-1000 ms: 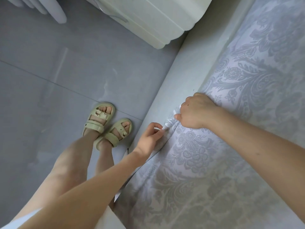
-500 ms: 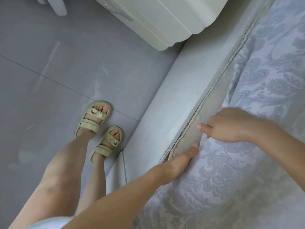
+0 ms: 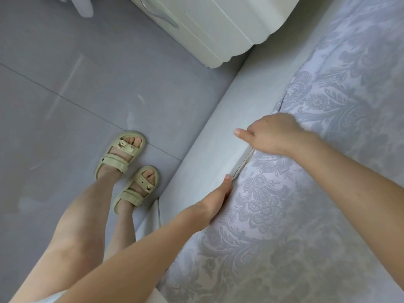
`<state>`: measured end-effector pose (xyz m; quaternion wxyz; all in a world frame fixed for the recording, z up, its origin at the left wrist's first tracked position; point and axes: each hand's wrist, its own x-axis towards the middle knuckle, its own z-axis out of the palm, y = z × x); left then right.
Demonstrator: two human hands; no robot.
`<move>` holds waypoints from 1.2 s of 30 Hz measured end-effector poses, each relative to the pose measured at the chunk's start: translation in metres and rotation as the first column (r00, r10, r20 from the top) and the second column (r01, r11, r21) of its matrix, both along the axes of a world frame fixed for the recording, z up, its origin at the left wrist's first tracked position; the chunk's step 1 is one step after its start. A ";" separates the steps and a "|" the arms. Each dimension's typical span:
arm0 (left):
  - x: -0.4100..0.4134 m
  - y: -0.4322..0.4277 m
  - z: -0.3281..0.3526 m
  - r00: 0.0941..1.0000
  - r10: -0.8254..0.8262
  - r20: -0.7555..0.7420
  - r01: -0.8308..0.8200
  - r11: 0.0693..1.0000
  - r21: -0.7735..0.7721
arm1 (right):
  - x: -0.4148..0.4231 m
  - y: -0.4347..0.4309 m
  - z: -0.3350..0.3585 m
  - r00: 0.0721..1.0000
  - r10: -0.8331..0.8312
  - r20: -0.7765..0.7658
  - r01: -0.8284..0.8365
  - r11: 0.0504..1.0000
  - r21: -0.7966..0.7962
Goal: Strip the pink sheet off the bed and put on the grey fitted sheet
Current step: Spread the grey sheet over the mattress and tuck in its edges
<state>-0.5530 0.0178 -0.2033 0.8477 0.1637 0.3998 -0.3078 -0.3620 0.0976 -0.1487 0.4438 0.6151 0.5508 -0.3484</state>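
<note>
- The grey fitted sheet [image 3: 306,215], woven with a pale floral damask pattern, lies over the mattress top and reaches down to the edge beside the bed frame rail [image 3: 216,127].
- The left hand [image 3: 216,197] is pushed down between the sheet's edge and the rail. Its thumb [image 3: 228,179] lies straight along the seam, and its fingers are buried, so I cannot tell how they lie.
- The right hand [image 3: 275,136] sits on the sheet's edge further along. Its thumb [image 3: 239,132] sticks out over the rail, and its fingers bend down out of sight, so I cannot tell whether they hold anything.
- A thin white strip [image 3: 242,162] shows in the gap between the hands.
- Pale green sandals [image 3: 122,154] with small animal charms stand on the grey tiled floor [image 3: 65,106].
- A cream nightstand [image 3: 218,25] with a metal handle [image 3: 157,12] stands against the rail.
</note>
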 end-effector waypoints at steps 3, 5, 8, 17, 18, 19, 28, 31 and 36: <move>0.009 0.003 0.006 1.000 -0.028 0.006 0.028 0.999 -0.025 | 0.035 0.012 0.012 0.985 0.143 0.094 -0.148 0.987 0.056; 0.011 0.008 0.006 0.998 -0.058 0.019 0.057 0.998 0.028 | 0.045 0.017 0.009 0.980 0.157 0.123 -0.150 0.986 -0.067; 0.017 0.018 0.005 1.000 -0.027 -0.016 0.029 0.991 0.133 | 0.041 0.026 -0.002 0.964 0.204 0.172 -0.169 0.966 -0.194; 0.108 0.077 0.016 0.972 0.170 0.161 -0.205 0.951 0.231 | 0.066 0.042 -0.003 0.982 -0.028 0.185 0.040 0.997 -0.064; 0.112 0.080 0.014 0.973 0.163 0.163 -0.198 0.953 0.230 | 0.074 0.043 -0.003 0.982 0.028 0.186 -0.028 1.000 -0.003; 0.115 0.081 0.011 0.972 0.169 0.163 -0.203 0.954 0.222 | 0.081 0.045 -0.002 0.978 0.094 0.189 -0.104 0.994 0.043; 0.158 0.104 0.013 0.949 0.262 0.174 -0.295 0.934 0.203 | 0.121 0.066 0.000 0.960 0.206 0.192 -0.210 0.978 0.002; 0.177 0.114 0.017 0.966 0.145 0.214 -0.198 0.947 0.255 | 0.117 0.076 -0.008 0.956 0.164 0.242 -0.111 0.969 -0.220; 0.169 0.120 0.012 0.979 0.046 0.198 -0.096 0.964 0.248 | 0.117 0.074 -0.017 0.949 0.155 0.274 -0.086 0.964 -0.250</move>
